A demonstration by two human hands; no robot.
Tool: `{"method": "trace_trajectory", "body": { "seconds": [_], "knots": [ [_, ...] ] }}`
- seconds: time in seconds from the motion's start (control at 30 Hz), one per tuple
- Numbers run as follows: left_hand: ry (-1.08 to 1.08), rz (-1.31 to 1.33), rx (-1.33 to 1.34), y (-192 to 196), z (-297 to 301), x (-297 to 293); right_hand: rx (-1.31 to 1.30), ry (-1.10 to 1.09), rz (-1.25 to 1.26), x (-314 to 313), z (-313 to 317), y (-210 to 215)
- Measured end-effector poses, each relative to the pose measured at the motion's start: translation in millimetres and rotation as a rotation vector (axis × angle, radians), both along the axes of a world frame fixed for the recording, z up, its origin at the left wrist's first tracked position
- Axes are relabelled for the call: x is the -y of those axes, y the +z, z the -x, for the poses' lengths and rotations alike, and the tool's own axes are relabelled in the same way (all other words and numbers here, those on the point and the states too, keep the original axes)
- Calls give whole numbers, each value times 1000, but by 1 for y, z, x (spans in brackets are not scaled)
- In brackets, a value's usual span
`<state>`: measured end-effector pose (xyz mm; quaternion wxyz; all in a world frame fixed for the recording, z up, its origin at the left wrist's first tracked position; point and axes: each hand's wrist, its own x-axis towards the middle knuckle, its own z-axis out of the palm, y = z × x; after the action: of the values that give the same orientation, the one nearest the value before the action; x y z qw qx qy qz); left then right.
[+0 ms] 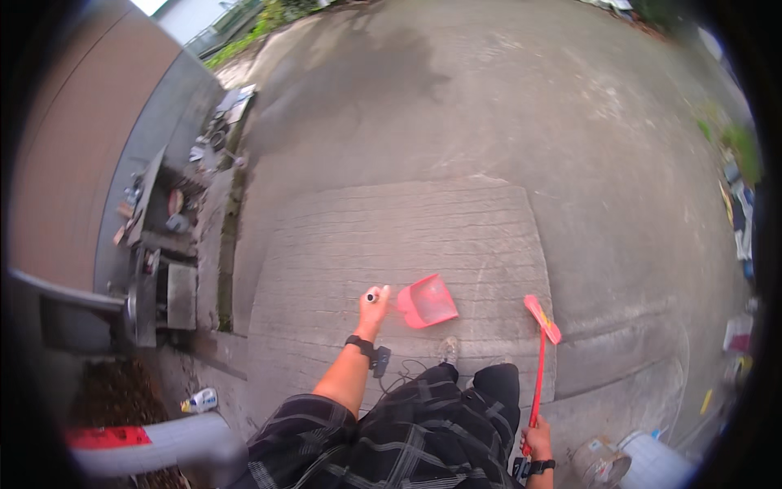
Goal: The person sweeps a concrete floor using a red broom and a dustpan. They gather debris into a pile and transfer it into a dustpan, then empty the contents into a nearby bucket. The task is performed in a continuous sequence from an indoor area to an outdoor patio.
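Note:
My left hand point(374, 306) is closed round an upright handle, whose dark round end shows at the top of the fist. That handle belongs to a pink dustpan point(430, 301), which is just right of the hand, near the ground in front of my feet. Lower right, my right hand point(537, 441) grips the red stick of a broom point(539, 371). The broom's pink head point(542, 319) points forward, to the right of the dustpan and apart from it. Whether the head touches the ground I cannot tell.
Grooved concrete slab point(391, 220) lies ahead. Along the left runs a wall point(90, 138) with clutter and a concrete trough point(163, 212). A white bottle point(200, 400) lies lower left. At lower right stand a round brown thing point(601, 463) and a pale cylinder point(652, 456).

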<state>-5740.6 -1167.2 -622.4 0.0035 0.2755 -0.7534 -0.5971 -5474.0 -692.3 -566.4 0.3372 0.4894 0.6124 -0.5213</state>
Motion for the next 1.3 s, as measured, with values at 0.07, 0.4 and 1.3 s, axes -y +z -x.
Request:
{"method": "trace_trajectory", "body": {
  "seconds": [0.07,0.4,1.3],
  "knots": [
    [68,47,-43,6,-2,12,14,-7,35,-14,-6,-9],
    [629,1,-34,46,-109,82,50,158,151,-83,60,2],
    [1684,-87,-178,95,-392,139,8,711,263,89,318,24]
  ]
}}
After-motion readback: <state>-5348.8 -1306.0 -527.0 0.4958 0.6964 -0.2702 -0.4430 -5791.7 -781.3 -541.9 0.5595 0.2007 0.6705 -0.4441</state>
